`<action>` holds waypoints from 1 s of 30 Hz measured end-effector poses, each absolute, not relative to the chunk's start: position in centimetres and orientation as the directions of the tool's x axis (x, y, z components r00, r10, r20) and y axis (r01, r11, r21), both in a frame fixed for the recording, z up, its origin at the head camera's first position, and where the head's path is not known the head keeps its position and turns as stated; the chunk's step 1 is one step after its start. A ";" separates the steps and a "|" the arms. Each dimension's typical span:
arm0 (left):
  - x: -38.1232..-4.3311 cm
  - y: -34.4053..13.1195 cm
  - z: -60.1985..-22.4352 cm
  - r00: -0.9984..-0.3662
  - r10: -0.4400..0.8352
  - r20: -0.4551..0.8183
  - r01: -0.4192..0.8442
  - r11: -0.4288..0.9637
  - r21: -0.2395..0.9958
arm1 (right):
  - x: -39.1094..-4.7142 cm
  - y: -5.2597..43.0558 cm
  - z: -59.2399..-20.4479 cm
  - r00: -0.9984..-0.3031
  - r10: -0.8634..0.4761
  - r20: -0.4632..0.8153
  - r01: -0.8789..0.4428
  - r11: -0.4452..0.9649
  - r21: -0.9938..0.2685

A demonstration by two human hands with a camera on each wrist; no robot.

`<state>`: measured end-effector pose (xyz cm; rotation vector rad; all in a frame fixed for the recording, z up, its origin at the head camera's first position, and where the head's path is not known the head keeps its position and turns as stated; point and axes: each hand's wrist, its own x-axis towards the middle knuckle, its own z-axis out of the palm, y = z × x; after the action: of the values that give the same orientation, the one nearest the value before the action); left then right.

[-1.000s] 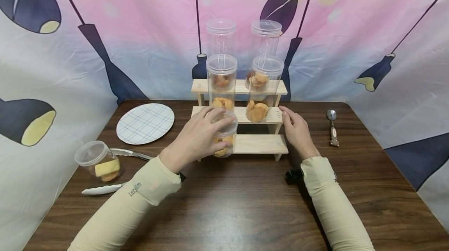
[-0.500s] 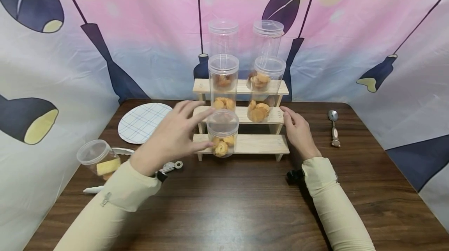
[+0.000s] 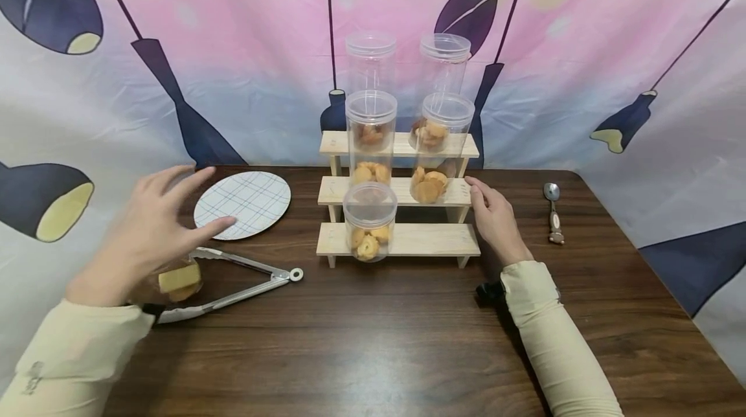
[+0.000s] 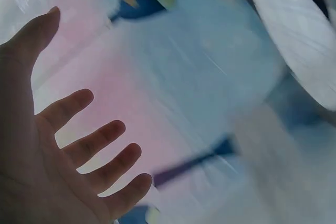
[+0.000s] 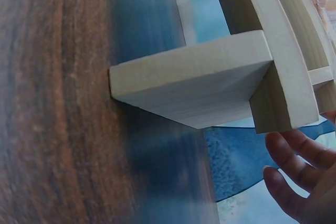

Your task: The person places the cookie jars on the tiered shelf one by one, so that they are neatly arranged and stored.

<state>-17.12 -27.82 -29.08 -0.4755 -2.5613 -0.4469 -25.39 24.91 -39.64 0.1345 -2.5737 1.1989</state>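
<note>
My left hand (image 3: 148, 223) is at the left, fingers and thumb spread with nothing between them. In the head view it overlaps a clear jar (image 3: 179, 279) with a yellow cake piece, hiding the jar's lid; the left wrist view shows its bare palm (image 4: 37, 177). At the right end of a three-tier wooden shelf rack (image 3: 434, 240), my right hand (image 3: 495, 219) holds the middle tier's edge with thumb and fingers. Its fingertips are against the wood in the right wrist view. A short lidded cookie jar (image 3: 370, 223) stands on the bottom tier's left side.
Tall clear cookie jars (image 3: 437, 145) stand two per tier on the middle and top tiers. Spread tongs (image 3: 250, 278) and a checked white plate (image 3: 241, 205) lie left of the rack. A spoon (image 3: 552, 210) lies right, and a printed curtain (image 3: 262, 48) hangs behind.
My left hand has let go of the short cookie jar on the bottom tier and moved left, over the jar with the yellow cake. The right hand has stayed at the rack's edge.
</note>
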 end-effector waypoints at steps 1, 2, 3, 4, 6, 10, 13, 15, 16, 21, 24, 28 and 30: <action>-16.9 -28.8 -29.4 -0.829 0.220 0.514 0.381 0.895 0.232 | -25.4 24.9 -39.7 -0.950 0.039 0.309 -0.211 0.649 -0.731; -16.7 -29.8 -29.6 -0.840 0.192 0.507 0.352 0.905 0.240 | -25.5 24.9 -39.7 -0.950 0.039 0.311 -0.213 0.649 -0.730; -16.4 -30.7 -29.9 -0.852 0.161 0.498 0.319 0.914 0.251 | -25.5 24.9 -39.7 -0.949 0.037 0.314 -0.216 0.649 -0.730; -16.2 -31.5 -30.1 -0.862 0.134 0.489 0.290 0.921 0.260 | -25.6 24.8 -39.7 -0.948 0.035 0.316 -0.218 0.649 -0.728; -15.8 -32.9 -30.6 -0.874 0.088 0.479 0.243 0.931 0.272 | -25.6 24.8 -39.7 -0.949 0.033 0.315 -0.219 0.649 -0.728; -15.3 -34.8 -31.5 -0.902 0.030 0.431 0.168 0.944 0.285 | -25.6 24.7 -39.8 -0.948 0.030 0.315 -0.222 0.647 -0.729; -15.5 -35.5 -32.2 -0.918 0.021 0.396 0.147 0.946 0.289 | -25.5 24.8 -39.8 -0.947 0.032 0.320 -0.225 0.644 -0.731; -15.6 -35.8 -32.7 -0.927 0.020 0.375 0.138 0.947 0.291 | -25.5 24.8 -39.8 -0.947 0.031 0.320 -0.226 0.643 -0.732; -15.7 -36.0 -32.9 -0.930 0.017 0.368 0.134 0.946 0.295 | -25.5 24.8 -39.8 -0.947 0.030 0.320 -0.227 0.642 -0.732; -15.5 -36.2 -33.6 -0.947 0.006 0.321 0.111 0.945 0.308 | -25.5 24.8 -40.0 -0.945 0.029 0.325 -0.231 0.644 -0.729; -15.1 -36.1 -33.9 -0.954 0.009 0.300 0.112 0.938 0.328 | -25.6 24.8 -40.0 -0.941 0.034 0.336 -0.234 0.651 -0.722; -14.5 -35.7 -34.3 -0.942 0.012 0.336 0.137 0.926 0.351 | -25.6 24.8 -39.9 -0.940 0.039 0.338 -0.234 0.647 -0.726; -14.3 -35.5 -34.5 -0.927 0.022 0.375 0.164 0.922 0.350 | -25.5 24.8 -39.8 -0.942 0.040 0.332 -0.231 0.640 -0.733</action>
<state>-14.30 -35.53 -34.47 -0.1365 -2.7127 -0.5392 -25.50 24.81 -39.84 0.1535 -2.5446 1.2013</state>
